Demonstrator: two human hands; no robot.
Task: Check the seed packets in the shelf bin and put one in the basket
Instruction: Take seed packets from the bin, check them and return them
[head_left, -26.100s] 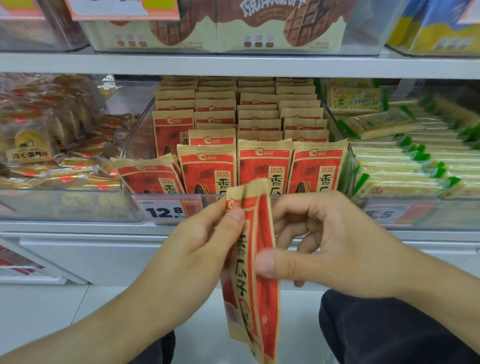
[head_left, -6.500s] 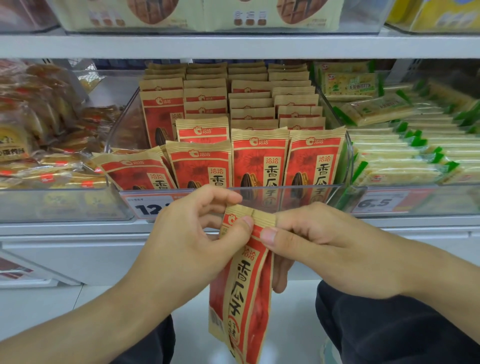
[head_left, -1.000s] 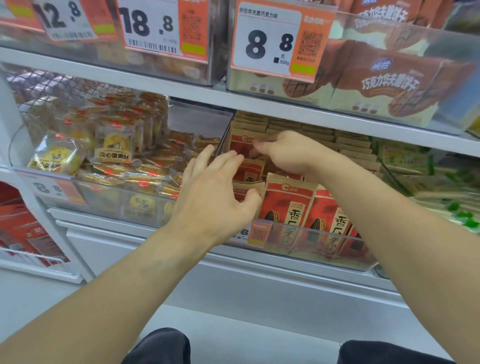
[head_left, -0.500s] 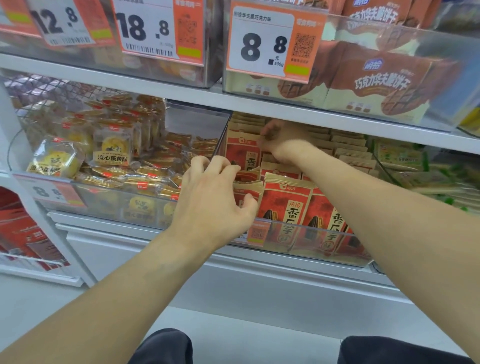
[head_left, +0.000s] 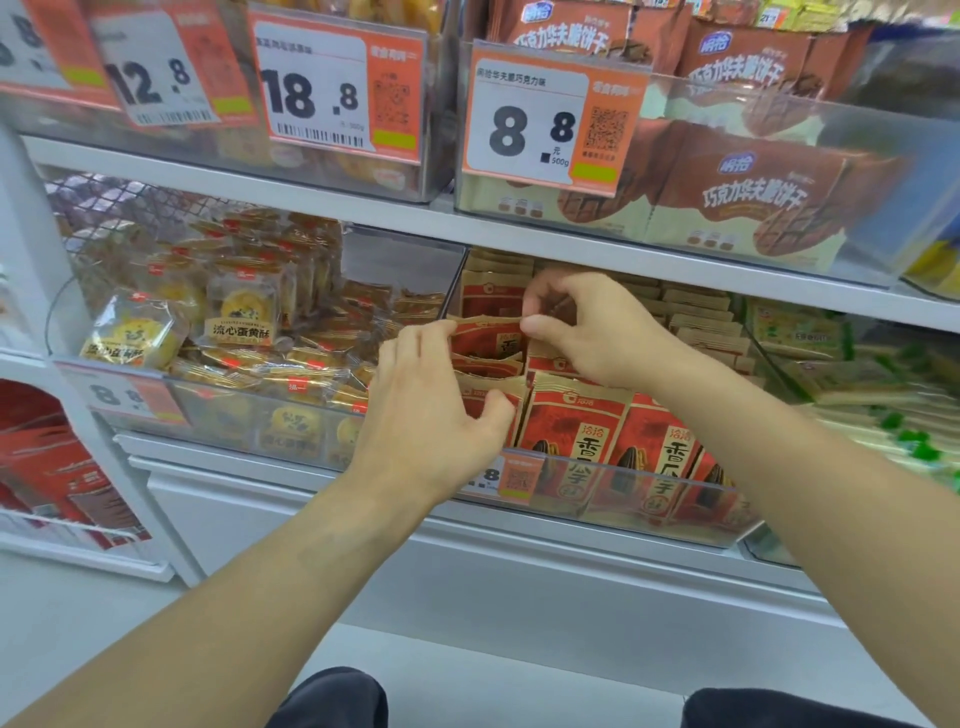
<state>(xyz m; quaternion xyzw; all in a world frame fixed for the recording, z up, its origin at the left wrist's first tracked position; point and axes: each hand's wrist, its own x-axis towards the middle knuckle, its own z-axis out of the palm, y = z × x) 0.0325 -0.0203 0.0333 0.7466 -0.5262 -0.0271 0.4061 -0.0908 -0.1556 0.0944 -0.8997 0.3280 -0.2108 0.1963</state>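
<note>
- I see a white shelf (head_left: 519, 228) carrying a clear shelf bin (head_left: 649, 514) packed with rows of red-and-tan seed packets (head_left: 576, 436), with egg-yolk pastries (head_left: 239, 317) in the bin to its left.
- My right hand (head_left: 587, 327) is deep in the bin and pinches the top edge of one raised packet (head_left: 488, 338) between thumb and fingers.
- My left hand (head_left: 431, 415) has curled fingertips on that packet's left edge, its thumb against a nearer packet.
</note>
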